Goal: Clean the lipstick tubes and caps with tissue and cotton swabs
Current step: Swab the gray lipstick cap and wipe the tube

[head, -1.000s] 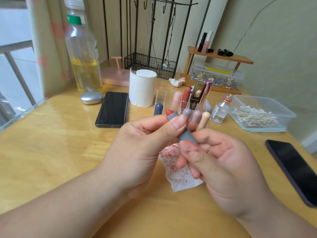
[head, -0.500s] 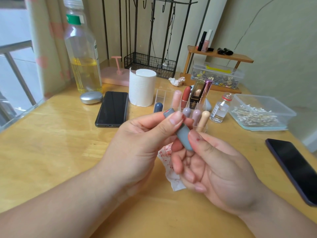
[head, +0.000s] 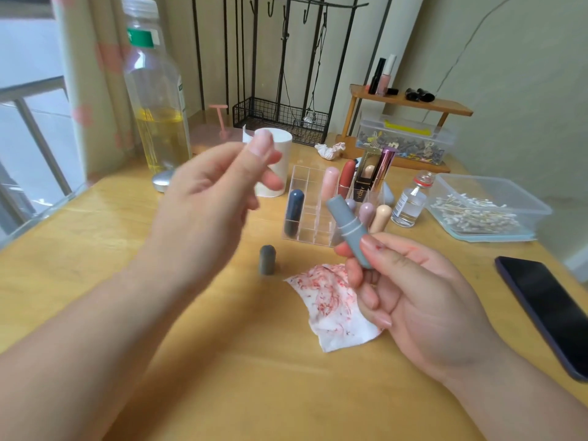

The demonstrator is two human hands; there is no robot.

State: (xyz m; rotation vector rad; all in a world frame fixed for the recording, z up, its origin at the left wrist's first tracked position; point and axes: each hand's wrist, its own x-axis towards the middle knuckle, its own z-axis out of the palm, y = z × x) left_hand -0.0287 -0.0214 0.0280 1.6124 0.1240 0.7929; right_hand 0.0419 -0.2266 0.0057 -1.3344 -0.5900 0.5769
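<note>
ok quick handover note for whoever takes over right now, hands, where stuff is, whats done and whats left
Left hand: empty, open, raised over the table, blurred.
Right hand: grip on the grey tube, uncapped, tilted, lipstick not showing; red smears on thumb and fingers.
Grey cap: upright on the table, left of the tissue.
Tissue: flat under the right hand, heavily red-stained.
Organizer: holds the other lipsticks.
Swabs: in the open box at right; tissue roll behind the left hand.
Done: judging by the stains, some wiping.
Left: probably the cap, then recap and do the rest.
</note>
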